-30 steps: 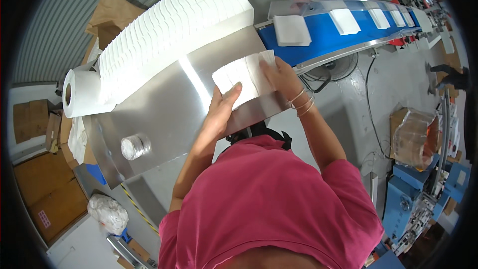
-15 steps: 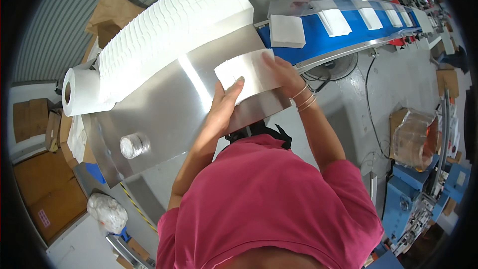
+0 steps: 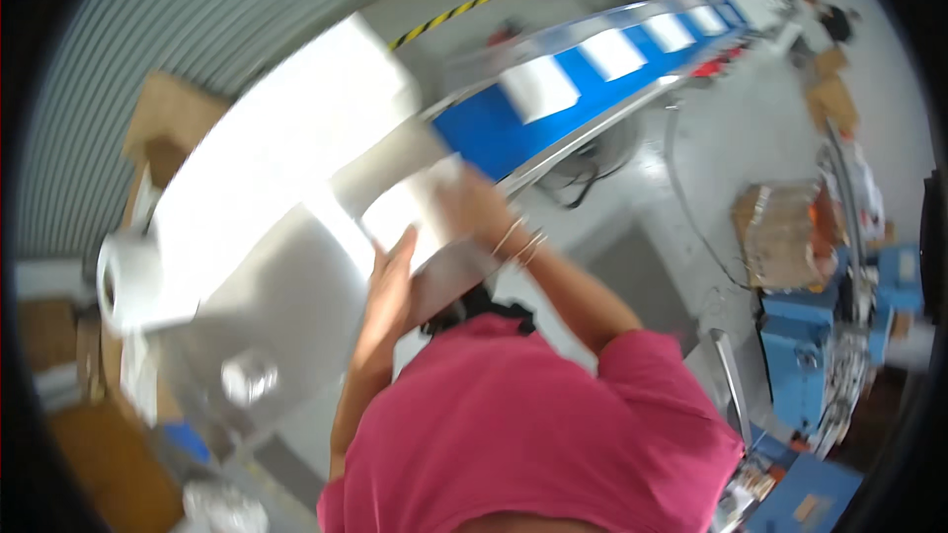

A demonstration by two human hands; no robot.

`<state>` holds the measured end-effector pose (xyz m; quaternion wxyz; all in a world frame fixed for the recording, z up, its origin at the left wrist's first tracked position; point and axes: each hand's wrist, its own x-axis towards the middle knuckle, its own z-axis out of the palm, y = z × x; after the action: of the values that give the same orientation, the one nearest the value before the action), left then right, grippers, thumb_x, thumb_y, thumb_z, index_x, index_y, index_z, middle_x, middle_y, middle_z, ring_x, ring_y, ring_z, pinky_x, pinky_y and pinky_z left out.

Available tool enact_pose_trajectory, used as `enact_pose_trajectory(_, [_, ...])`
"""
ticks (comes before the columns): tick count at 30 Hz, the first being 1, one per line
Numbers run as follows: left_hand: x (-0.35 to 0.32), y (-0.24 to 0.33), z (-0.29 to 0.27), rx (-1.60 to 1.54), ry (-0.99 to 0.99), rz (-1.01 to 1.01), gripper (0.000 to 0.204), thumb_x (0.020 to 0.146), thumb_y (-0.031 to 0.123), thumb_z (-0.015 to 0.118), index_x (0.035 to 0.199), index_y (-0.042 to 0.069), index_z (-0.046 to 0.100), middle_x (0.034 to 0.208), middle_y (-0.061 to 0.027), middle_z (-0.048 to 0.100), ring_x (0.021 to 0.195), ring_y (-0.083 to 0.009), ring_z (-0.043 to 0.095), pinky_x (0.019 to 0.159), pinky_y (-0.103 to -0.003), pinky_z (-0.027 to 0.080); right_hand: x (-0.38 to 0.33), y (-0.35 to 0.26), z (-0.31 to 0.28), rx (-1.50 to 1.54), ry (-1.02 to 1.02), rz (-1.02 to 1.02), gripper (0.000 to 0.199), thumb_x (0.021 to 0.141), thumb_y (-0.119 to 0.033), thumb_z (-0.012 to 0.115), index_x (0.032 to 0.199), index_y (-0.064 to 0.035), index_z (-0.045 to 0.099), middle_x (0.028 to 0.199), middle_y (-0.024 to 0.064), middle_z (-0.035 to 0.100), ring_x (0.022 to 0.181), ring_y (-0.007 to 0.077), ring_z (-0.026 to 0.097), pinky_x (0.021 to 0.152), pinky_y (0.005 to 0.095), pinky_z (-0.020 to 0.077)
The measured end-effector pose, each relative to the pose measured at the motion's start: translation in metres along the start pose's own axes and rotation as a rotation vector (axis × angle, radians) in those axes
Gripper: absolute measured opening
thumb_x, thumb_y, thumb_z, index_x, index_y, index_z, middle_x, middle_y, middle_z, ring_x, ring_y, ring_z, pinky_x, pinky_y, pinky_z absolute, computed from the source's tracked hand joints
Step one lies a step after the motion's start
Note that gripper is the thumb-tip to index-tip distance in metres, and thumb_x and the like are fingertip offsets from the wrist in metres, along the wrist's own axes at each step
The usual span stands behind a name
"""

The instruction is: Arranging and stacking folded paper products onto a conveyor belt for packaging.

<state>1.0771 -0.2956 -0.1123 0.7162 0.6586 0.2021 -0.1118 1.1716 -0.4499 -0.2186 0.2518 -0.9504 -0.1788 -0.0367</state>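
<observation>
Hands meet over a white stack of folded tissues [image 3: 415, 207] that lies on the metal table [image 3: 286, 306], just at the near end of the blue belt [image 3: 513, 118]. The left hand [image 3: 390, 281] presses flat against the stack's near edge, fingers straight and thumb spread, while the right hand [image 3: 474, 207] lies over the far corner with bracelets [image 3: 518, 242] on its wrist; both are pressed to the stack, but the picture is too smeared to tell how tightly the fingers close around it. A long white row of tissues [image 3: 286, 158] runs beside the stack to the left, touching or nearly touching it. Further along the belt, separate white stacks [image 3: 538, 87] ride well apart from one another. A paper roll [image 3: 133, 281] stands at the left edge of the table, and a small round metal thing [image 3: 247, 378] sits near the table's front. Cardboard boxes [image 3: 163, 128] lie behind the row.
</observation>
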Motion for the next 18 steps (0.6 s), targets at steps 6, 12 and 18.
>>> enact_pose_trajectory(6, [0.008, -0.011, -0.028, -0.190, 0.031, -0.021, 0.063, 0.091, 0.029, 0.055, 0.139, -0.001, 0.025, 0.137, -0.0151, 0.038, 0.123, -0.0267, 0.041, 0.100, -0.039, 0.037, 0.031, -0.024, -0.051, 0.724, -0.285, 0.330, 0.048, 0.077, -0.036, 0.062, 0.112, -0.0022, 0.058, 0.098, 0.0206, 0.064, 0.090, 0.0382, 0.061, 0.079, 0.0439, 0.0501])
enact_pose_trajectory(12, [0.015, -0.003, -0.018, -0.030, 0.129, -0.127, 0.064, 0.091, 0.028, 0.056, 0.139, -0.001, 0.026, 0.138, -0.0144, 0.037, 0.125, -0.0257, 0.038, 0.101, -0.038, 0.034, 0.025, -0.015, -0.052, 1.560, -0.392, 0.671, 0.059, 0.082, -0.048, 0.062, 0.114, 0.0003, 0.055, 0.106, 0.0096, 0.062, 0.094, 0.0179, 0.060, 0.082, 0.0309, 0.0483])
enact_pose_trajectory(18, [0.001, 0.009, -0.015, -0.144, -0.033, 0.004, 0.069, 0.091, 0.031, 0.054, 0.139, -0.007, 0.022, 0.138, -0.0204, 0.035, 0.127, -0.0276, 0.035, 0.105, -0.035, 0.027, 0.017, -0.092, -0.076, 0.572, -0.405, 0.396, 0.074, 0.080, -0.055, 0.060, 0.125, 0.0030, 0.048, 0.115, 0.0274, 0.056, 0.108, 0.0353, 0.054, 0.091, 0.0396, 0.0414])
